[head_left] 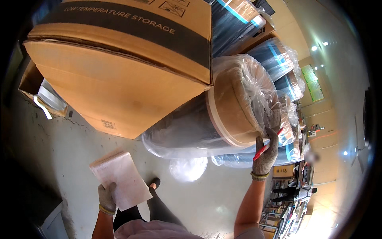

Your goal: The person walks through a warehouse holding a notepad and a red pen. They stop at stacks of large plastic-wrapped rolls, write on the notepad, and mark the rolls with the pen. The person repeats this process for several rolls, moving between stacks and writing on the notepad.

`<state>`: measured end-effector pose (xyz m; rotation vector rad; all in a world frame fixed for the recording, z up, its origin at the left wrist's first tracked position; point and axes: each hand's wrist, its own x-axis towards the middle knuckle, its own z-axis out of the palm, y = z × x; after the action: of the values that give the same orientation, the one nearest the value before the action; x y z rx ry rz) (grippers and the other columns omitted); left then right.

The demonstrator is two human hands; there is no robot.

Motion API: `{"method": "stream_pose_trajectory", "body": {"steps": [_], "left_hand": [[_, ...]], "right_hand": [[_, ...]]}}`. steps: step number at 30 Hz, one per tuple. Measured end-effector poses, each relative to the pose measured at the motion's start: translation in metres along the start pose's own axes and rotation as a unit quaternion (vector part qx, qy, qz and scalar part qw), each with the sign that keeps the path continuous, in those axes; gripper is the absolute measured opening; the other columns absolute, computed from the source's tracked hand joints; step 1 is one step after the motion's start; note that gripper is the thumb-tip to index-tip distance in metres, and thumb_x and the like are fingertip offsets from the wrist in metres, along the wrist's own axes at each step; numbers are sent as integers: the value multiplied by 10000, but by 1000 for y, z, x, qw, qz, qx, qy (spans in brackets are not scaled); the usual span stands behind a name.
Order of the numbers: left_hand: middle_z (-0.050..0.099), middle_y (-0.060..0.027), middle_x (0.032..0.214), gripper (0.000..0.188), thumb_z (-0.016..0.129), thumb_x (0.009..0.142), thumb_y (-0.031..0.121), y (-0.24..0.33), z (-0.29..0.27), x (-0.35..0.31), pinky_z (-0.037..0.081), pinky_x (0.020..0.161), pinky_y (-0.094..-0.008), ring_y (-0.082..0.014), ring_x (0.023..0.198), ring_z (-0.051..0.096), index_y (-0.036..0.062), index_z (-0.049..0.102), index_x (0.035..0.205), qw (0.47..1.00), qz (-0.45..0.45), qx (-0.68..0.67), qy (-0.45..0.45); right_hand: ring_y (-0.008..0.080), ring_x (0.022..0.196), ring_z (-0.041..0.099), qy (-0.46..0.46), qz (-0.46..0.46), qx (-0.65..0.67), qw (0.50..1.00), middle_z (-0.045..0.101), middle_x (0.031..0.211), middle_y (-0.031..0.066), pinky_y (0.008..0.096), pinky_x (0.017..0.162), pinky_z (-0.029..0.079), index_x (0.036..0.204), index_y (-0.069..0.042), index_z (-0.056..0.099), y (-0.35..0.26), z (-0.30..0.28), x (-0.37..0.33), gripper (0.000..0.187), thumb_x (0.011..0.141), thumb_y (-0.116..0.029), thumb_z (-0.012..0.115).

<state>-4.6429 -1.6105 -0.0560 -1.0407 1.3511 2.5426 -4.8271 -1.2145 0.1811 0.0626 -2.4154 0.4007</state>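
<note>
Though knit-gloved, left hand in pinch on flat paper sheets, right hand around slim red pen.

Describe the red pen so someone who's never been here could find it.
Right of the big cardboard box is the nearest plastic-wrapped cylinder. At its lower right, the right hand holds the slim pen, bright red against the grey glove.

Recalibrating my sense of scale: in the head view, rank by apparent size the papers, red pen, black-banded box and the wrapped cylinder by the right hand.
1. Black-banded box (nearness may enlarge it)
2. Wrapped cylinder
3. Papers
4. Red pen
</note>
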Motion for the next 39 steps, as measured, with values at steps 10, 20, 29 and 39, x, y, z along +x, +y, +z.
{"method": "stream_pose_trajectory", "body": {"steps": [10,20,29,39], "left_hand": [[637,-89,1020,325,619,838,92,-6,-19,-5,532,747,-310,-182,869,622,-69,576,1118,1000,-10,-7,17],[640,-97,1015,371,653,823,119,-18,-53,-13,527,744,-311,-176,867,620,-83,571,1123,998,-31,-46,41],[639,-81,992,390,684,832,189,-56,-94,-48,520,726,-296,-171,836,617,-66,581,1110,995,-15,-26,95],[640,-98,985,444,711,799,230,-162,-111,-120,536,762,-317,-189,842,633,-52,568,1112,974,59,-125,177]], "right_hand": [[183,1012,568,50,69,233,969,571,1114,80,269,881,480,992,-19,567,41,-25,-65,170,850,-36,659],[235,1149,552,-103,-10,27,994,587,1244,147,352,999,415,1146,0,572,135,-84,6,332,817,5,530],[257,1176,538,-39,-131,-39,990,578,1252,162,387,1043,368,1280,19,496,-1,-12,-13,401,918,-114,604],[218,1026,542,29,-76,6,997,605,1096,112,341,956,414,1144,6,579,21,16,13,342,872,-170,689]]}}
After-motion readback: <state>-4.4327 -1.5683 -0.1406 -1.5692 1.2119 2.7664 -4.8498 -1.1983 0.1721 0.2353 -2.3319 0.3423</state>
